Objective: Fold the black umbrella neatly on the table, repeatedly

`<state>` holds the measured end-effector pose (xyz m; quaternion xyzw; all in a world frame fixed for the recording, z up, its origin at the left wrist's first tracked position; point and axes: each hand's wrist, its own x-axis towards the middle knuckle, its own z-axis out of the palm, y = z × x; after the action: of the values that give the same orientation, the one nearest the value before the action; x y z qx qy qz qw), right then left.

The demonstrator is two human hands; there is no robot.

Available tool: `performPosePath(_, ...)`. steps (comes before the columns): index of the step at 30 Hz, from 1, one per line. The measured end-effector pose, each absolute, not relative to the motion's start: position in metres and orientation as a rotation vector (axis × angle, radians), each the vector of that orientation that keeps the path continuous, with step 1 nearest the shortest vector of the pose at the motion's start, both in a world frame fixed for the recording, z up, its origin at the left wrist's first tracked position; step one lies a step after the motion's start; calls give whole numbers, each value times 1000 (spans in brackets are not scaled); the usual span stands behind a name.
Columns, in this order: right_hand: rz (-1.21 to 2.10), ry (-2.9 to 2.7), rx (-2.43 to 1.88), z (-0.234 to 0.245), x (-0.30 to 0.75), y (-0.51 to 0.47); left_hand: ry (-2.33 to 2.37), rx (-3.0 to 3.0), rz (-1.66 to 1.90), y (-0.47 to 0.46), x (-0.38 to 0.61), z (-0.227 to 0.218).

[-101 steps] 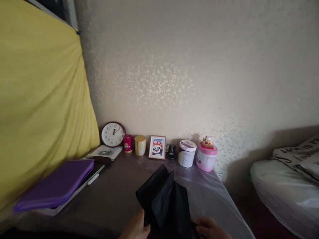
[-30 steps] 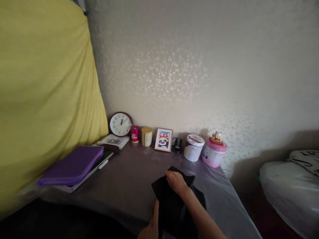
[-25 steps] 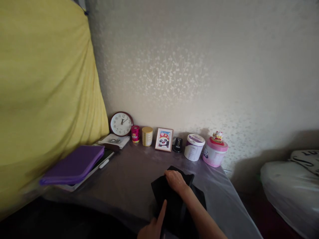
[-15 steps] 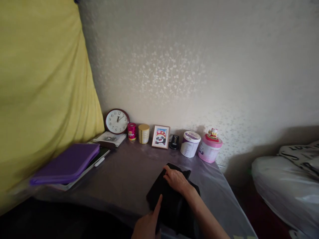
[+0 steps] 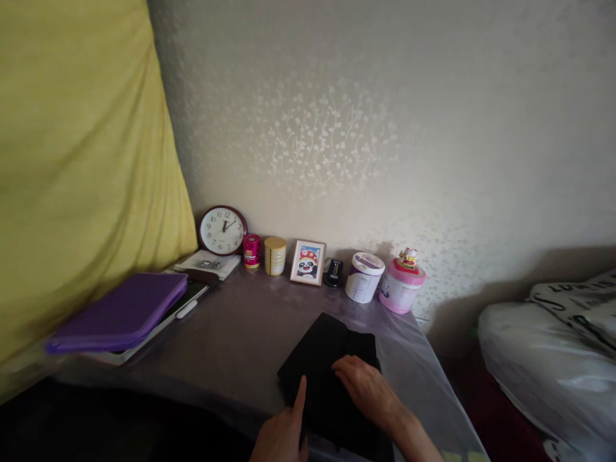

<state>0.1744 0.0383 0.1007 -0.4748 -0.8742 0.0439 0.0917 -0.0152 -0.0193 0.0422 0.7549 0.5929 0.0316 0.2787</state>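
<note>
A piece of black folded cloth point(image 5: 320, 359) lies at the near right of the table; its exact kind I cannot make out. My left hand point(image 5: 282, 433) is at its near left edge, the index finger stretched out over the cloth and the other fingers partly hidden. My right hand point(image 5: 368, 388) rests on the right part of the cloth, palm down, fingers slightly bent and lying on the surface. Beyond the hands, the cloth's far edge shows uncovered, with an uneven fold at its right.
Along the wall stand a clock point(image 5: 222, 230), a pink can point(image 5: 251, 251), a yellow-lidded tin point(image 5: 275, 256), a panda picture frame point(image 5: 308, 262), a small black device point(image 5: 333, 273), a purple-white tub point(image 5: 364, 278) and a pink tub point(image 5: 402, 289) bearing a figurine. A purple folder point(image 5: 120, 311) lies left.
My right hand has moved from the cloth's far edge back toward me and to the right. The cloth's far right part now lies flatter. My left hand has barely moved.
</note>
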Motion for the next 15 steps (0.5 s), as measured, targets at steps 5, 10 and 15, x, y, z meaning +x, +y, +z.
performPosePath(5,43,-2593,-1171,69,157,33,1604,2024,43,-18,-11,47)
performPosePath(10,53,-2661,-1085,61,151,57,1628,1997,-20,-17,-8,54)
performPosePath(15,120,-2681,-1123,61,146,95,1645,1946,-69,-14,-8,53)
